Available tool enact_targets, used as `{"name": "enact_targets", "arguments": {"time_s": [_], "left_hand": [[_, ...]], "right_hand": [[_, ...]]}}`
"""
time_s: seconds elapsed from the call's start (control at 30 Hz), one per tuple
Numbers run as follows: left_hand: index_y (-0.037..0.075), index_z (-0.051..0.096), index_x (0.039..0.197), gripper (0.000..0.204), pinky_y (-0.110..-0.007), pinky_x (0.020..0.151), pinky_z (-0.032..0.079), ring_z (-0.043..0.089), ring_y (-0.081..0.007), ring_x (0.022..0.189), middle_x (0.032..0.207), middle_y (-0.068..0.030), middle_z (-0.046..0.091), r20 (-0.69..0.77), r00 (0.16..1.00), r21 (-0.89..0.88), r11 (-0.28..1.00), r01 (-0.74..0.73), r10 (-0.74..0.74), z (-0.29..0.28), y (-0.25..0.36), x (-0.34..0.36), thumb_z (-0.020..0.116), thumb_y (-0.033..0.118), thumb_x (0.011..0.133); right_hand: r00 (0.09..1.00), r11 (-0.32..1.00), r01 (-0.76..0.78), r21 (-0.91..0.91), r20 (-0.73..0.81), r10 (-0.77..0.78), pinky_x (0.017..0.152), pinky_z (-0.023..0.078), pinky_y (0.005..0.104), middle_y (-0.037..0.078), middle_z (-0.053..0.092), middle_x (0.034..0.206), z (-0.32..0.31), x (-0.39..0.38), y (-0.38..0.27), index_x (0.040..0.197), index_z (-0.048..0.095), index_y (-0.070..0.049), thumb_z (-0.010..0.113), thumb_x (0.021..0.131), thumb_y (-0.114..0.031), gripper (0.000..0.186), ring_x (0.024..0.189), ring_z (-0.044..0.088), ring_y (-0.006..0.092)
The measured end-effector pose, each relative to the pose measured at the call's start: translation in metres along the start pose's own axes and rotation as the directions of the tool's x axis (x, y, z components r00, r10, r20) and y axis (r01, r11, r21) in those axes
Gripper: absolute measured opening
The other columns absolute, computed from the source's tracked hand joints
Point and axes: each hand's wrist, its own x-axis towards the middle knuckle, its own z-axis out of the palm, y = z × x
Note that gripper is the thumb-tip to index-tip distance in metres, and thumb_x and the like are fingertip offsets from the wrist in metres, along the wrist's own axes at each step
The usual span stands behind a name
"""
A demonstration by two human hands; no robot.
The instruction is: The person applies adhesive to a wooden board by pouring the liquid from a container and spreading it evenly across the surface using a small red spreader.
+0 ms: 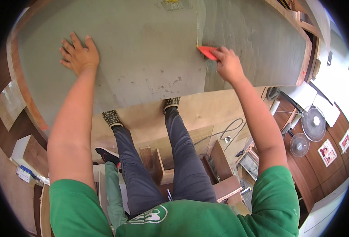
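Observation:
A large grey panel [142, 51] spans the upper part of the view, with small dark spots near its front edge. My left hand [81, 55] lies flat on its left side, fingers spread. Pinched in my right hand [229, 65] is a red plastic scraper [207, 52], its tip at the seam where the lighter grey meets a darker grey section [257, 51]. Streaks show on this darker section. My fingers partly cover the scraper.
Under the panel's front edge is a pale wooden board [200, 114]. Wooden boxes [166, 173] stand around my legs, and a dark cable [222, 132] curls to the right. Two fans [313, 123] are farther right. Another person's green trouser leg [113, 189] shows at lower left.

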Motion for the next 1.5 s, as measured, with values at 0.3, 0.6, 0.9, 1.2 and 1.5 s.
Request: {"name": "enact_targets", "arguments": {"time_s": [0.3,0.6,0.9,1.2,1.5], "left_hand": [[0.026,0.025,0.16,0.073,-0.06,0.122,0.004,0.011,-0.035,0.155,0.168,-0.0122,0.016,-0.025,1.0,-0.044,0.999,-0.006,0.005,0.006,0.0,0.001,0.033,0.064,0.099],[0.027,0.026,0.16,0.072,-0.06,0.122,0.004,0.012,-0.0349,0.154,0.168,-0.0119,0.017,-0.056,0.998,-0.025,1.0,-0.012,0.011,0.007,-0.002,0.001,0.033,0.063,0.099],[0.028,0.024,0.161,0.069,-0.057,0.123,0.004,0.012,-0.0328,0.155,0.169,-0.01,0.015,0.025,0.999,0.084,0.996,0.033,-0.035,-0.006,0.007,0.001,0.035,0.059,0.1],[0.028,0.023,0.161,0.068,-0.056,0.123,0.002,0.01,-0.0316,0.155,0.169,-0.0088,0.013,0.067,0.996,0.086,0.995,0.058,-0.064,-0.014,0.005,0.001,0.037,0.055,0.1],[0.027,0.024,0.161,0.069,-0.058,0.123,0.004,0.011,-0.0335,0.155,0.169,-0.0105,0.014,0.078,0.996,0.058,0.997,0.045,-0.05,-0.013,0.011,0.001,0.038,0.055,0.1]], "right_hand": [[0.994,0.999,-0.025,0.036,0.107,0.021,0.093,0.045,0.0453,0.006,0.065,0.113,0.053,-0.144,-0.024,0.116,0.069,-0.014,0.059,0.077,-0.001,0.042,0.106,0.059,0.0299],[0.977,0.753,-0.205,0.626,0.176,0.12,0.088,0.05,0.0388,0.012,0.066,0.109,0.014,-0.181,-0.038,0.121,0.067,-0.006,0.054,0.083,0.006,0.041,0.1,0.063,0.0333],[0.851,0.965,0.204,0.162,-0.517,-0.094,0.092,0.048,0.0414,0.011,0.064,0.114,-0.054,0.061,-0.06,0.123,0.066,-0.01,0.058,0.089,-0.003,0.035,0.108,0.06,0.0335],[0.871,0.981,0.11,-0.161,-0.46,-0.173,0.099,0.043,0.0457,0.002,0.063,0.125,-0.053,0.189,-0.05,0.121,0.068,-0.02,0.064,0.088,-0.017,0.033,0.117,0.058,0.0269],[0.966,0.986,0.166,0.032,-0.204,-0.156,0.095,0.05,0.0434,0.007,0.066,0.119,-0.088,0.253,-0.023,0.127,0.069,-0.021,0.054,0.087,-0.007,0.045,0.113,0.062,0.0333]]}}
